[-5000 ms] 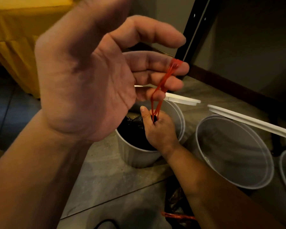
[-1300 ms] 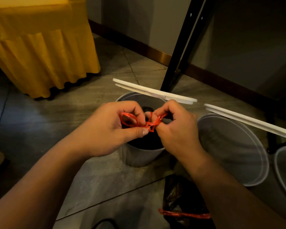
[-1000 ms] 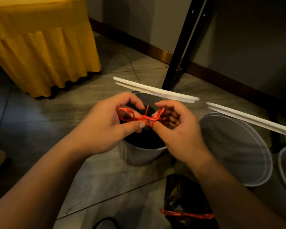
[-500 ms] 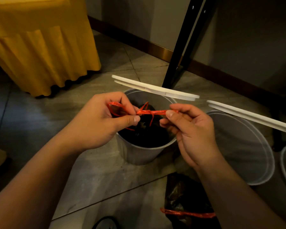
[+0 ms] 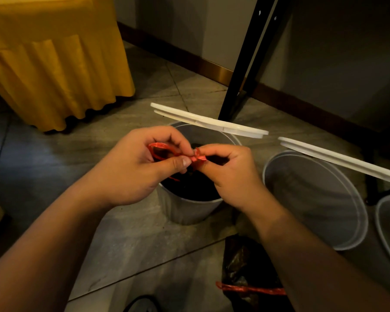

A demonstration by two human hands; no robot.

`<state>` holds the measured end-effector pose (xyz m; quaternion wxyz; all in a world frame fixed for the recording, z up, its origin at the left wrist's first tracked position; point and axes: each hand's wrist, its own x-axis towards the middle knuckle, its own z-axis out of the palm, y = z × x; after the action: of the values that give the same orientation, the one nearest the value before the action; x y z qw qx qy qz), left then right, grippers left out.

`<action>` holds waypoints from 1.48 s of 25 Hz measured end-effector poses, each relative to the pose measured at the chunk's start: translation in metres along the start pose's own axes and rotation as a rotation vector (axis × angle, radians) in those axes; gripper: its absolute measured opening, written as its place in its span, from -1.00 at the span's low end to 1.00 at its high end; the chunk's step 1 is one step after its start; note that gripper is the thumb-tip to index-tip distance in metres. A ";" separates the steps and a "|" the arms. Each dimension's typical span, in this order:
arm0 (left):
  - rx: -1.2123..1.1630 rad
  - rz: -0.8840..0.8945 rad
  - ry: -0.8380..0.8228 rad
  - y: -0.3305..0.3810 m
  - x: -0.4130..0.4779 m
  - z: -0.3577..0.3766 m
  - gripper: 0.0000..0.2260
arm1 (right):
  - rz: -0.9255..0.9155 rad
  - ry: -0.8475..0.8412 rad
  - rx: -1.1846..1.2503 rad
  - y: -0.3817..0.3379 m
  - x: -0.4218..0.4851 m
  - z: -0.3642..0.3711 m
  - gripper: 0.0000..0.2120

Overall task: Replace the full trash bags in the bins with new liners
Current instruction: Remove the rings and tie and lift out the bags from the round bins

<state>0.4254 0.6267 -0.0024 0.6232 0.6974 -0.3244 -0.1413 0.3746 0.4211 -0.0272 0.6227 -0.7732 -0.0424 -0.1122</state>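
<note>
Head view.
- Tiled floor (image 5: 54,176): wall behind. A yellow tablecloth (image 5: 54,64) hangs far left, with bare floor between it and the middle bin (image 5: 189,210).
- Black stand leg (image 5: 245,70): foot just behind that bin.
- Middle bin: holds a black trash bag (image 5: 189,190). A white lid (image 5: 207,120) is tilted over its far rim.
- Second bin (image 5: 313,199): near on the right, under its own lid (image 5: 338,158).
- Tied bag (image 5: 245,264): on the floor, near edge.
- Left hand (image 5: 131,172) and right hand (image 5: 232,176): each grip pinches the red drawstring (image 5: 160,149) above the middle bin.

Both the left hand (image 5: 131,167) and right hand (image 5: 232,174) pinch a red drawstring (image 5: 197,159), seemingly knotted, above the bin (image 5: 189,210).
</note>
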 end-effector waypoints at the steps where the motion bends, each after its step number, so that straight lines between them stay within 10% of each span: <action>1: 0.011 -0.003 -0.002 0.000 0.000 0.000 -0.87 | 0.035 0.038 0.035 0.003 0.001 0.003 -0.73; 24: 0.310 -0.091 0.190 -0.006 -0.001 0.006 -0.85 | 0.083 0.050 0.115 0.007 -0.014 -0.016 -0.70; 37: 0.151 -0.328 0.346 -0.036 -0.013 -0.028 -0.81 | 0.350 0.660 0.093 0.030 -0.055 -0.084 -0.85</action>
<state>0.4427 0.6572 -0.0340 0.5843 0.7991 -0.1053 -0.0944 0.3173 0.3371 -0.0511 0.6471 -0.6620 0.2880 -0.2451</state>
